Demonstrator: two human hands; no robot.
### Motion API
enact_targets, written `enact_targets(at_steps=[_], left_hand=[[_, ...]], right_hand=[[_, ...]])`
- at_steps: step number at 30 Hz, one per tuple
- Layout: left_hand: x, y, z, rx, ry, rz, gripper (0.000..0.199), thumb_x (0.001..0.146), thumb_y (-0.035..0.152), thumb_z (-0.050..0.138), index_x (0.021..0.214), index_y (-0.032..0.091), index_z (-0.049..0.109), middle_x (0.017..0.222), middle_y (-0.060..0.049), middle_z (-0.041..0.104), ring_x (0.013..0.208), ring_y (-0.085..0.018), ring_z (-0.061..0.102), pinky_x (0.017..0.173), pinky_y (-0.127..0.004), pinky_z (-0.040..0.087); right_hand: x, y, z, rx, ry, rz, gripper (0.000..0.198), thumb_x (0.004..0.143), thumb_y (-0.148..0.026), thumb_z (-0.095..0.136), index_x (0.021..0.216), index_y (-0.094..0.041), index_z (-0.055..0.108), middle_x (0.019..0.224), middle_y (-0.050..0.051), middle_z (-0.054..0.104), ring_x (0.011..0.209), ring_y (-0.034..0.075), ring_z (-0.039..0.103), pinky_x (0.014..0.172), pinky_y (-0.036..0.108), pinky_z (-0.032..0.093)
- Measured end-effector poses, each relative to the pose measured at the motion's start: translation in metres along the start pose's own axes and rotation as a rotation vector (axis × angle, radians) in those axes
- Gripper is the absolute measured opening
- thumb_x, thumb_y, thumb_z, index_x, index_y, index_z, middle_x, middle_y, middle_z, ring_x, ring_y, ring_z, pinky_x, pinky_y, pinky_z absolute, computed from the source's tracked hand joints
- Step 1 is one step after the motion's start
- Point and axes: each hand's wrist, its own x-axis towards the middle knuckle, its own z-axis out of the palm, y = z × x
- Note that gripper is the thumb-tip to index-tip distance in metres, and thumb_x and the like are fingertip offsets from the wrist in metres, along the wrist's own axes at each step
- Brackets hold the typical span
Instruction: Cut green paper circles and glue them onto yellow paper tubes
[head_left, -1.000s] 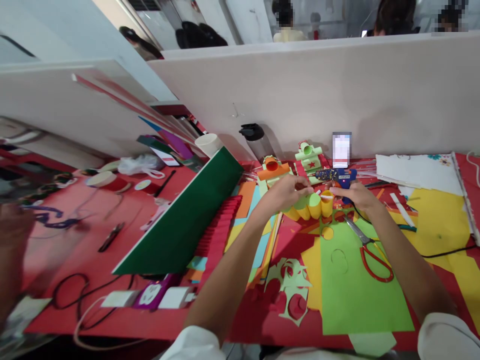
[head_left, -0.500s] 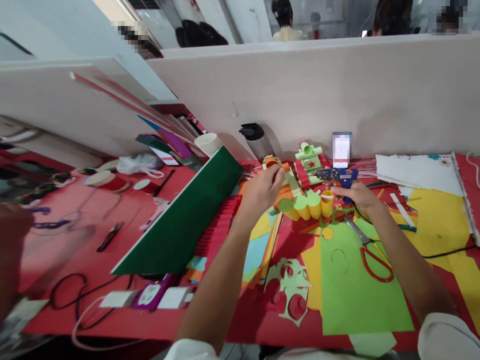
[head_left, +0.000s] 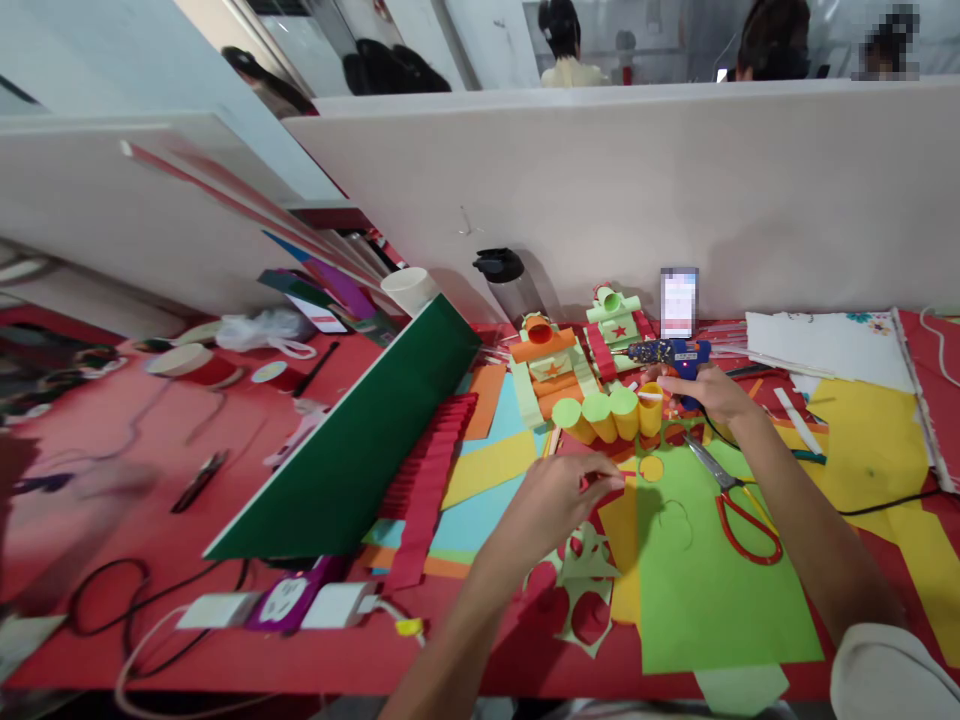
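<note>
My right hand (head_left: 716, 392) grips a blue hot glue gun (head_left: 686, 353), its nozzle pointing left toward the paper models. My left hand (head_left: 559, 500) hovers over the table's middle, thumb and fingertips pinched together; a small reddish bit may be between them, too small to name. Below the glue gun stand several yellow paper tubes (head_left: 601, 428) in a row, most topped with light green discs. Behind them are an orange and green paper model (head_left: 551, 368) with a star and a green and red one (head_left: 615, 325). A loose yellow disc (head_left: 651, 469) lies right of my left fingertips.
Red-handled scissors (head_left: 731, 500) lie partly open on a green sheet (head_left: 727, 600). Cut-out paper scraps (head_left: 589, 590) are near the front. A dark green board (head_left: 352, 450) leans at left beside pleated red paper (head_left: 435, 480). A bottle (head_left: 510, 283) and phone (head_left: 679, 303) stand behind.
My left hand has moved from the orange model toward me and right, down over the table's middle, uncovering the model. My right hand keeps the glue gun in nearly the same place.
</note>
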Motion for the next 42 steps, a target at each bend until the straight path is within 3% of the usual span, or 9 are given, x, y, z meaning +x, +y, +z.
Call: enact_targets(at_steps=[3, 5, 11, 16, 25, 28, 32, 39, 42], left_hand=[[0.001, -0.024, 0.020, 0.153, -0.001, -0.177, 0.014, 0.096, 0.030, 0.061, 0.094, 0.027, 0.074, 0.096, -0.002, 0.083, 0.085, -0.023, 0.076, 0.071, -0.028, 0.045], [0.000, -0.042, 0.026, 0.176, 0.058, -0.223, 0.012, 0.097, 0.029, 0.059, 0.095, 0.026, 0.070, 0.097, -0.002, 0.082, 0.089, -0.023, 0.076, 0.071, -0.027, 0.044], [-0.013, -0.071, 0.024, 0.182, 0.150, -0.241, 0.028, 0.103, 0.041, 0.043, 0.094, 0.025, 0.065, 0.086, -0.005, 0.079, 0.083, -0.026, 0.075, 0.069, -0.030, 0.043], [-0.011, -0.070, 0.021, 0.168, 0.168, -0.289, 0.033, 0.103, 0.033, 0.036, 0.098, 0.025, 0.067, 0.093, -0.007, 0.082, 0.092, -0.027, 0.077, 0.072, -0.030, 0.045], [0.000, -0.065, 0.030, 0.122, 0.235, -0.250, 0.025, 0.095, 0.047, 0.061, 0.084, 0.027, 0.070, 0.092, -0.002, 0.082, 0.084, -0.024, 0.075, 0.071, -0.029, 0.046], [0.003, -0.063, 0.034, 0.202, 0.160, -0.218, 0.032, 0.102, 0.045, 0.051, 0.093, 0.026, 0.074, 0.096, -0.005, 0.083, 0.088, -0.025, 0.076, 0.071, -0.030, 0.045], [0.006, -0.059, 0.036, 0.355, 0.046, -0.213, 0.034, 0.106, 0.029, 0.041, 0.110, 0.026, 0.075, 0.104, -0.010, 0.083, 0.093, -0.026, 0.078, 0.069, -0.030, 0.041], [0.006, -0.047, 0.028, 0.378, 0.054, -0.274, 0.027, 0.103, 0.042, 0.052, 0.096, 0.027, 0.073, 0.101, -0.005, 0.082, 0.095, -0.027, 0.076, 0.071, -0.030, 0.041], [0.007, -0.044, 0.024, 0.481, 0.000, -0.252, 0.032, 0.106, 0.034, 0.043, 0.102, 0.026, 0.074, 0.100, -0.008, 0.082, 0.094, -0.027, 0.077, 0.068, -0.029, 0.040]], right_hand=[[-0.003, -0.005, 0.001, 0.008, -0.040, -0.015, 0.029, 0.072, -0.045, 0.090, 0.079, -0.020, 0.078, 0.074, 0.004, 0.076, 0.066, 0.018, 0.067, 0.064, 0.030, 0.053], [-0.004, -0.009, 0.003, 0.032, -0.075, -0.012, 0.032, 0.071, -0.045, 0.090, 0.086, -0.019, 0.079, 0.076, 0.005, 0.076, 0.063, 0.017, 0.068, 0.063, 0.030, 0.055], [-0.005, -0.012, 0.009, 0.148, -0.069, 0.020, 0.037, 0.065, -0.039, 0.095, 0.094, -0.020, 0.080, 0.098, 0.008, 0.081, 0.073, 0.020, 0.075, 0.067, 0.033, 0.063], [-0.004, -0.011, 0.009, 0.172, -0.093, -0.026, 0.033, 0.066, -0.038, 0.095, 0.091, -0.021, 0.080, 0.097, 0.006, 0.082, 0.083, 0.023, 0.077, 0.074, 0.035, 0.065], [-0.005, -0.014, 0.018, 0.172, -0.075, -0.040, 0.033, 0.071, -0.042, 0.091, 0.096, -0.024, 0.083, 0.101, 0.006, 0.083, 0.089, 0.025, 0.078, 0.084, 0.040, 0.063], [-0.004, -0.011, 0.017, 0.133, -0.063, -0.043, 0.033, 0.073, -0.045, 0.090, 0.096, -0.023, 0.083, 0.102, 0.006, 0.082, 0.086, 0.024, 0.078, 0.083, 0.038, 0.062], [-0.005, -0.013, 0.012, 0.095, -0.018, -0.034, 0.032, 0.067, -0.044, 0.093, 0.086, -0.021, 0.081, 0.087, 0.006, 0.081, 0.079, 0.023, 0.076, 0.078, 0.037, 0.060], [-0.015, -0.036, -0.001, 0.093, 0.018, -0.121, 0.046, 0.071, -0.064, 0.087, 0.092, -0.024, 0.079, 0.099, 0.009, 0.079, 0.090, 0.026, 0.073, 0.071, 0.036, 0.060], [-0.021, -0.044, -0.011, 0.033, 0.012, -0.153, 0.053, 0.073, -0.070, 0.084, 0.097, -0.024, 0.077, 0.090, 0.007, 0.077, 0.075, 0.021, 0.069, 0.064, 0.034, 0.056]])
